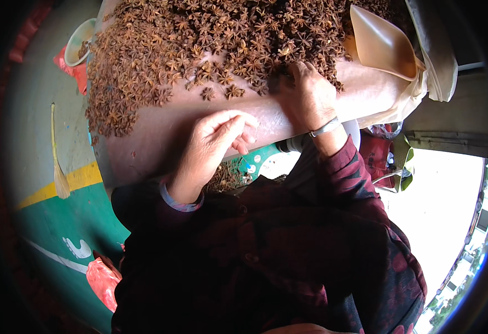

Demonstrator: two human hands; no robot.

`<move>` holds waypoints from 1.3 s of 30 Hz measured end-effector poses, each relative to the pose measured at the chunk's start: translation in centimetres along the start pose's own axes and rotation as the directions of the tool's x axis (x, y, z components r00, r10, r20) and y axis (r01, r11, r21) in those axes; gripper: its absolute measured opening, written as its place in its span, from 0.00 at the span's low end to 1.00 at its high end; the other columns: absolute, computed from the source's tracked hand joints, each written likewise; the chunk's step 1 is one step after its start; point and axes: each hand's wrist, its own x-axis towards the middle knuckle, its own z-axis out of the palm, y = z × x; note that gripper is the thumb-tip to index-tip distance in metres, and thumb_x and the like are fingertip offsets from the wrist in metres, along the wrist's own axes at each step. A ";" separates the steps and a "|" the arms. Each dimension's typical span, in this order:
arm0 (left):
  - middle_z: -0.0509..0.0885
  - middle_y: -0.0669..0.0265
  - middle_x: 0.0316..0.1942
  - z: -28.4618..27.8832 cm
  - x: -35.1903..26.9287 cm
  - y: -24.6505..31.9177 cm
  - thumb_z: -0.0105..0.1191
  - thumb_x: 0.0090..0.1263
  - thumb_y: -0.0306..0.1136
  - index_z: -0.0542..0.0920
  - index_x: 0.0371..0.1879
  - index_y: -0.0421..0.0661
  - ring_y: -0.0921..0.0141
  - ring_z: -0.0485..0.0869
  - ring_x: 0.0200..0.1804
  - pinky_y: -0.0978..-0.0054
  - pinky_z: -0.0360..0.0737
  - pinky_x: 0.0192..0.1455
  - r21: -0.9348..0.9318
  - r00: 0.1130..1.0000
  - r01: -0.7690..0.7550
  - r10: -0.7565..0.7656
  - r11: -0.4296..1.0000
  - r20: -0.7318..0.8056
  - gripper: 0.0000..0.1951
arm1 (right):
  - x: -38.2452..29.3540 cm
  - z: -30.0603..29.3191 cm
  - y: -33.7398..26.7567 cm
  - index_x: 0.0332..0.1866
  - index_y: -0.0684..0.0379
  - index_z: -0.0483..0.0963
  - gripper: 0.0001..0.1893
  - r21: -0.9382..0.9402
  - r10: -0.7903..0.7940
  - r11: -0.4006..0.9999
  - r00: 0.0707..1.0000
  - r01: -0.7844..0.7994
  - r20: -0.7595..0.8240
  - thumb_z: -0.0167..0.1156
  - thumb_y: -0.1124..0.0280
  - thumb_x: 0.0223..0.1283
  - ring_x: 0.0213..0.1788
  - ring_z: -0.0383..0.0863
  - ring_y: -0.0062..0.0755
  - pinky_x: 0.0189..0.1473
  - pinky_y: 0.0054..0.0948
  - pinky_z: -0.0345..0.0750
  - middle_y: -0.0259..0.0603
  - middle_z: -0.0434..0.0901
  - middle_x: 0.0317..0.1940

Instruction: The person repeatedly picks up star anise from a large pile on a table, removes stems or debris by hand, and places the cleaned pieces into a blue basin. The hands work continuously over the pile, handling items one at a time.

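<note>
A thick layer of dried star anise covers the far part of a table with a pale covering. At the near edge of the spread, my right hand reaches in with its fingers bent down among the pods; its fingertips are partly hidden, so I cannot tell whether it grips one. My left hand hovers over the bare near edge of the table, its fingers loosely curled and apart, holding nothing that I can see. Several single pods lie loose between the hands and the pile.
A tan plastic scoop rests at the table's right, beside bunched sheeting. On the floor are a green-rimmed bowl over red plastic, a broom and a red bag. Stems and debris lie below the near edge.
</note>
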 end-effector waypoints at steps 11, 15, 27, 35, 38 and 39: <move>0.84 0.63 0.42 3.1 2.0 -1.3 0.51 0.79 0.31 0.72 0.65 0.34 0.77 0.80 0.34 0.80 0.80 0.36 -0.205 0.994 -0.051 0.030 0.977 -0.101 0.20 | -5.0 -1.6 -3.7 0.40 0.61 0.80 0.06 0.807 0.054 0.591 0.997 0.012 -0.053 0.67 0.71 0.62 0.26 0.70 0.22 0.31 0.24 0.73 0.33 0.74 0.27; 0.84 0.66 0.35 3.2 0.9 -1.5 0.53 0.78 0.29 0.78 0.60 0.35 0.79 0.79 0.32 0.82 0.78 0.33 0.002 0.969 -0.183 0.181 0.983 -0.171 0.16 | -6.6 -1.7 -4.5 0.40 0.62 0.79 0.03 0.816 -0.018 0.576 0.999 0.052 -0.051 0.64 0.75 0.64 0.31 0.80 0.26 0.36 0.26 0.78 0.37 0.78 0.30; 0.87 0.67 0.35 1.8 -1.4 -1.5 0.54 0.75 0.25 0.80 0.59 0.40 0.83 0.78 0.27 0.85 0.77 0.29 0.185 0.910 -0.377 0.401 0.908 -0.111 0.15 | -4.4 -4.4 -4.6 0.39 0.60 0.79 0.15 0.777 -0.043 0.095 0.777 -0.623 0.628 0.55 0.59 0.76 0.30 0.69 0.10 0.36 0.14 0.67 0.27 0.81 0.30; 0.87 0.63 0.38 -0.2 -1.6 -1.9 0.51 0.77 0.24 0.80 0.57 0.36 0.83 0.77 0.27 0.87 0.75 0.28 0.209 0.955 -0.238 0.267 0.949 -0.126 0.14 | -4.3 -1.9 -6.5 0.35 0.61 0.75 0.09 0.863 -0.019 0.467 0.973 -0.194 0.230 0.60 0.70 0.72 0.29 0.75 0.19 0.33 0.21 0.72 0.31 0.79 0.28; 0.86 0.66 0.32 -0.3 -1.6 -1.4 0.53 0.76 0.25 0.82 0.51 0.37 0.84 0.75 0.23 0.87 0.70 0.23 0.113 0.951 -0.141 0.166 0.984 -0.260 0.10 | -4.1 -1.7 -7.0 0.34 0.59 0.71 0.08 0.501 -0.251 0.812 0.954 0.299 -0.163 0.64 0.72 0.66 0.25 0.81 0.45 0.28 0.35 0.79 0.44 0.78 0.26; 0.85 0.67 0.30 -0.4 -1.6 -1.3 0.53 0.75 0.25 0.82 0.49 0.37 0.84 0.74 0.23 0.88 0.69 0.23 0.070 0.947 -0.121 0.136 0.990 -0.291 0.09 | -4.3 -1.9 -7.2 0.34 0.59 0.71 0.08 0.520 -0.269 0.797 0.951 0.308 -0.150 0.64 0.72 0.65 0.25 0.81 0.44 0.28 0.35 0.78 0.43 0.77 0.26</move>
